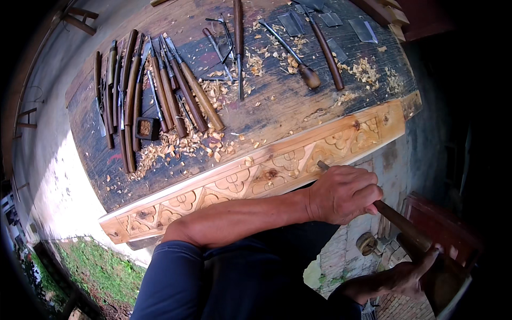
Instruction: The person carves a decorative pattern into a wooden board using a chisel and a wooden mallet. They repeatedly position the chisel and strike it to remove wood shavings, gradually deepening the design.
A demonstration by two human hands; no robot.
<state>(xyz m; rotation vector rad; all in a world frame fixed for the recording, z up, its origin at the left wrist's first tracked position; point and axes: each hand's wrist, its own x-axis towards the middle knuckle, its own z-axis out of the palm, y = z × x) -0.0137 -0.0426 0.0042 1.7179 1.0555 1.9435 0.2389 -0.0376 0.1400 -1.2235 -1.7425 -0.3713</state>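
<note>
My left hand grips a long wooden-handled chisel, its metal end angled onto a pale carved board along the workbench's near edge. Quatrefoil and triangular patterns are cut into the board. At the lower right, my right hand is closed against a dark wooden tool beside the chisel handle's end; shadow obscures that tool's shape and some fingers. My left forearm crosses in front of the board's lower middle.
The worn bench bears several chisels and gouges, wood shavings, a small dark block and clear plates. A red wooden piece of furniture stands at right; a stool is at upper left.
</note>
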